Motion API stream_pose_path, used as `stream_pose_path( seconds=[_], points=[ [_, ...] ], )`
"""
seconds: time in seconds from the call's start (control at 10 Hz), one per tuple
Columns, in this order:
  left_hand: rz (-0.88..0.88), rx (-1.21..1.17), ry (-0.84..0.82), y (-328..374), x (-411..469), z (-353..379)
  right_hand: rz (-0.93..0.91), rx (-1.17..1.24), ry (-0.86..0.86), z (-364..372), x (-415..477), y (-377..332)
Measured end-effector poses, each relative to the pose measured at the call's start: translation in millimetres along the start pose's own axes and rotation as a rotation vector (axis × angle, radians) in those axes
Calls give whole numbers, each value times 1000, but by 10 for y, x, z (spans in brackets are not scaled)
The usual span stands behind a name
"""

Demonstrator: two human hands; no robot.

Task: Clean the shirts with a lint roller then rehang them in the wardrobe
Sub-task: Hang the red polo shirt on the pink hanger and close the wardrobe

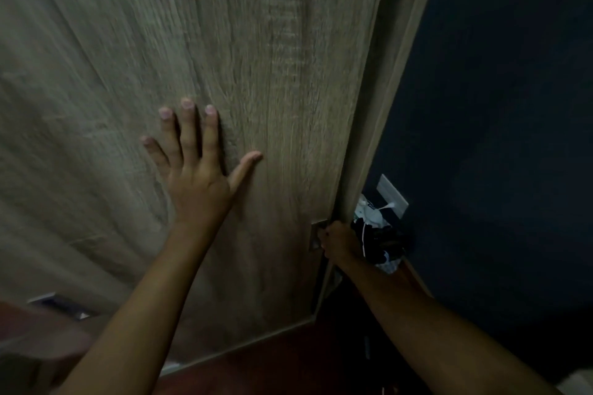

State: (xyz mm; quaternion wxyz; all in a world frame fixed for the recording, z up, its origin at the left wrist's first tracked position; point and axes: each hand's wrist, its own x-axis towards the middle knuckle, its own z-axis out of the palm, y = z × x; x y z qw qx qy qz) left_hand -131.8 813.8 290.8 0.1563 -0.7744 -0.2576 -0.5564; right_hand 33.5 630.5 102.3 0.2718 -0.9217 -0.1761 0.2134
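A tall wood-grain wardrobe door (272, 42) fills most of the view. My left hand (195, 163) lies flat on its face, fingers spread. My right hand (337, 242) is closed around the recessed metal handle (316, 236) at the door's right edge. Only a narrow gap shows between the door edge and the wardrobe's side panel (394, 90). No shirts and no lint roller are visible.
A dark blue wall (497, 106) stands on the right with a white socket plate (393, 194) and a plugged-in cable. A black-and-white bundle (382, 240) hangs or lies below it. The floor (272, 362) is dark red. A second recessed handle (61, 306) shows at lower left.
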Motion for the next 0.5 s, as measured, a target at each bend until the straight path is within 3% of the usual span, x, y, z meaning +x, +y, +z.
stream_pose_path(
  seconds=[0.3,0.5],
  points=[
    [-3,25,-81,174,32,-29,-111,-44,-5,-203,-59,53],
    [-6,-112,-178,347,47,-133,-217,-61,-49,-436,-63,165]
  ],
)
